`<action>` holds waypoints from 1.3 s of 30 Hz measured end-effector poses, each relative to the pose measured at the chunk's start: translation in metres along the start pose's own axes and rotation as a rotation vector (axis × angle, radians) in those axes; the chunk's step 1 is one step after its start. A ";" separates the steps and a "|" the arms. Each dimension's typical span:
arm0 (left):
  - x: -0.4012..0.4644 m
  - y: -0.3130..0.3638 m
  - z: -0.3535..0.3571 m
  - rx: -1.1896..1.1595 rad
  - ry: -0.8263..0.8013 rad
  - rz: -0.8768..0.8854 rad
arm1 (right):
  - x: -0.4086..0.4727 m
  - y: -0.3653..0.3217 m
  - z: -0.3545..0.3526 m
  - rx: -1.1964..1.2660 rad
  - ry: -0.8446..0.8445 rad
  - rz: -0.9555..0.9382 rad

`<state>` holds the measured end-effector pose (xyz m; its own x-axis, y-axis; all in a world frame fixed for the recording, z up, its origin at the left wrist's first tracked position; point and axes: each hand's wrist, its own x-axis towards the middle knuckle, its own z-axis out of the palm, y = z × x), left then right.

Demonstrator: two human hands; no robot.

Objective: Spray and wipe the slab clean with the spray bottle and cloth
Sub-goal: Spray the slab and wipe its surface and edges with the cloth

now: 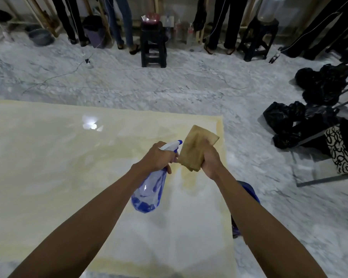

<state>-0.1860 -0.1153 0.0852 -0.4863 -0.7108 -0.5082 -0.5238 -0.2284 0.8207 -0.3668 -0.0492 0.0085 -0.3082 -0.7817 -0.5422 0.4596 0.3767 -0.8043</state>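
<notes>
Left hand (158, 156) wrapped tight around neck of spray bottle (149, 189), fingers at trigger, nozzle aimed toward the cloth; bottle clear with blue liquid low down, held above the slab (49, 157); right hand (210, 157) clenched on folded tan cloth (197, 146), also held up above slab near its right edge; slab glossy cream, lying on marble floor (169, 85); black stool (153, 45) far back.

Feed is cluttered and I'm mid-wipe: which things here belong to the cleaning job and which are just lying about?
For the job:
spray bottle, in the left hand
cloth, in the right hand
slab

Just lying about:
black stool
black bags
basin
cable on the floor
</notes>
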 end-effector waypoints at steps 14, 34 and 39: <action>0.067 -0.019 -0.028 -0.195 0.280 0.103 | 0.175 -0.039 -0.029 -1.447 0.194 -0.444; -0.047 -0.091 -0.004 -0.125 0.150 0.071 | -0.124 0.234 -0.033 -1.500 -0.217 -0.171; -0.032 -0.093 -0.017 -0.089 0.198 0.048 | -0.078 0.131 -0.023 -0.484 -0.298 0.030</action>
<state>-0.1098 -0.0825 0.0298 -0.3576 -0.8373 -0.4137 -0.4350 -0.2426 0.8671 -0.3018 0.0724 -0.0602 -0.0207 -0.8472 -0.5309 0.0084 0.5309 -0.8474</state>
